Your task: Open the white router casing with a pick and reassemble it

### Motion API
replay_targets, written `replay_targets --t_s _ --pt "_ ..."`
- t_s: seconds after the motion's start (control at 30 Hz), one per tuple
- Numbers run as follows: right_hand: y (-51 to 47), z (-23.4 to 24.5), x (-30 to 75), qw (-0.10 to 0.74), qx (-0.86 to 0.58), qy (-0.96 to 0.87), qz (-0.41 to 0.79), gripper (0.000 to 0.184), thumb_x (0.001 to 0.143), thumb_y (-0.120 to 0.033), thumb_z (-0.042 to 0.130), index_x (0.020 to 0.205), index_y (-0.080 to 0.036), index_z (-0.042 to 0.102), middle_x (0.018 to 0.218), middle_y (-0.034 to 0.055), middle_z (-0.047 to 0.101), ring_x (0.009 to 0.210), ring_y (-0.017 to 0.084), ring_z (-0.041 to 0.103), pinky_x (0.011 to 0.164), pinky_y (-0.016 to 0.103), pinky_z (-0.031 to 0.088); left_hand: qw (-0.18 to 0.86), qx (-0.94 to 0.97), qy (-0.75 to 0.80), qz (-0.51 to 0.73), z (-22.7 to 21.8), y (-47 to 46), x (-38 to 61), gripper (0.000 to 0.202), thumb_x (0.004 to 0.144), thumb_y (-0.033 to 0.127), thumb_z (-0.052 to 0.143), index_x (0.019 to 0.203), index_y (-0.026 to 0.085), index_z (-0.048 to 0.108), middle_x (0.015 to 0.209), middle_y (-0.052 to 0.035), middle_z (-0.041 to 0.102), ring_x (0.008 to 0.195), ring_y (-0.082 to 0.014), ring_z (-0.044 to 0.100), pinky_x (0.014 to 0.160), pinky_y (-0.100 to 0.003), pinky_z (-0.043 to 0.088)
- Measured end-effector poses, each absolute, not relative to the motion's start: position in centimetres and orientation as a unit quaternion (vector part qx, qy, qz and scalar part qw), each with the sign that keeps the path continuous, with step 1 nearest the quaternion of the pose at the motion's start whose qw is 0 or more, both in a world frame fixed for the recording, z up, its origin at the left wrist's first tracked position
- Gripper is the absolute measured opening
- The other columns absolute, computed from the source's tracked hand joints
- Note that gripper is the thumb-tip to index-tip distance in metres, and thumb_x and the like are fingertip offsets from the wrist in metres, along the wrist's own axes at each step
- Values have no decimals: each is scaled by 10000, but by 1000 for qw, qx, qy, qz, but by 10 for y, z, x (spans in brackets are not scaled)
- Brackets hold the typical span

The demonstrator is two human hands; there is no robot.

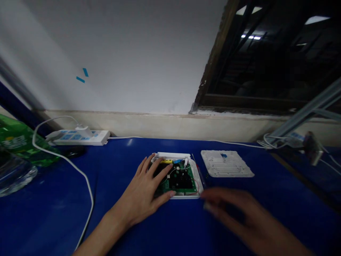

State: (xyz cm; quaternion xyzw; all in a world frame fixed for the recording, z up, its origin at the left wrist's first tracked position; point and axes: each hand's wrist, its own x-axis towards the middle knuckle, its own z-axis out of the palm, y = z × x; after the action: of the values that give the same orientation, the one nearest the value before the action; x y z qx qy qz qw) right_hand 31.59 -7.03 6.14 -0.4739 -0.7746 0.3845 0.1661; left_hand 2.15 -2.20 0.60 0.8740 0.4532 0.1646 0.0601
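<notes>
An opened white plastic case (200, 181) lies on the blue table, with a green circuit board (193, 185) inside. Black parts, a yellow component (166, 161), a blue connector and thin wires show on the board. My left hand (145, 188) rests across the case's left side, fingers spread, hiding part of the board. Close to the near right corner of the case is my right hand (234, 209), smeared by motion; whether anything is in its fingers cannot be made out. A thin, partly red stick-like thing (201, 175) lies along the case's right side.
A white cover plate (226, 163) lies right of the case. At the back left stand a power strip (98, 138) with a plugged-in charger, and a green bottle (21, 140). A white cable (86, 177) crosses the table's left side. Metal struts (306, 110) rise at the right.
</notes>
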Motion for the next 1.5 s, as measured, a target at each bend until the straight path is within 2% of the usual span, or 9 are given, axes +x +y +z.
replay_targets --t_s 0.13,0.2,0.33,0.57,0.87,1.03,1.23,1.37,1.5 --pt "6 60 325 163 -602 -759 187 283 969 -311 543 1223 -260 658 974 59 751 782 230 691 743 366 504 62 883 438 154 19 -10 37 702 973 680 464 1565 312 383 1608 -90 363 1531 -391 189 1209 -649 275" --pt "26 54 323 141 -615 -764 134 196 918 -217 587 1090 -223 679 916 60 746 836 239 684 778 354 474 66 883 439 154 22 -4 46 679 983 673 449 1553 305 406 1600 -94 378 1526 -395 202 1203 -657 279" --pt "34 41 313 101 -612 -777 111 90 843 -208 684 921 -209 638 840 57 719 847 248 656 736 321 422 72 877 443 170 18 5 59 610 1006 632 441 1524 311 445 1581 -86 407 1508 -392 249 1179 -667 315" --pt "35 26 308 106 -618 -771 114 111 792 -173 701 807 -204 596 786 43 694 717 189 625 639 276 364 65 874 435 207 8 3 57 495 1032 515 474 1479 302 494 1526 -76 463 1475 -342 322 1180 -613 357" --pt "43 24 315 203 -642 -692 260 151 703 -226 767 816 -178 678 691 29 712 604 173 641 561 269 423 65 863 437 246 10 0 51 429 1049 447 464 1435 270 525 1483 -71 500 1453 -293 335 1186 -565 366" --pt "38 31 321 287 -585 -642 404 264 749 -374 777 910 -172 723 744 51 754 649 182 673 574 279 474 117 838 429 317 15 -3 54 355 1044 375 496 1370 262 579 1402 -70 561 1377 -263 427 1156 -525 400" --pt "21 40 306 365 -486 -655 449 310 825 -454 759 1024 -217 742 1004 57 773 943 208 726 889 353 545 264 742 441 430 16 -6 68 210 1020 316 557 1098 249 740 1116 -38 715 1056 -200 646 954 -377 514" --pt "9 41 292 348 -467 -631 513 337 861 -452 734 1110 -227 701 1003 51 757 819 189 751 723 303 575 362 676 447 461 13 -6 71 193 981 372 629 1013 251 776 1000 -25 742 907 -186 670 816 -324 516" --pt "1 39 278 378 -444 -649 489 230 825 -376 787 959 -217 690 813 5 736 754 163 730 711 277 568 439 633 442 459 9 -8 72 225 916 422 706 911 218 800 816 -32 720 737 -167 613 668 -280 474"
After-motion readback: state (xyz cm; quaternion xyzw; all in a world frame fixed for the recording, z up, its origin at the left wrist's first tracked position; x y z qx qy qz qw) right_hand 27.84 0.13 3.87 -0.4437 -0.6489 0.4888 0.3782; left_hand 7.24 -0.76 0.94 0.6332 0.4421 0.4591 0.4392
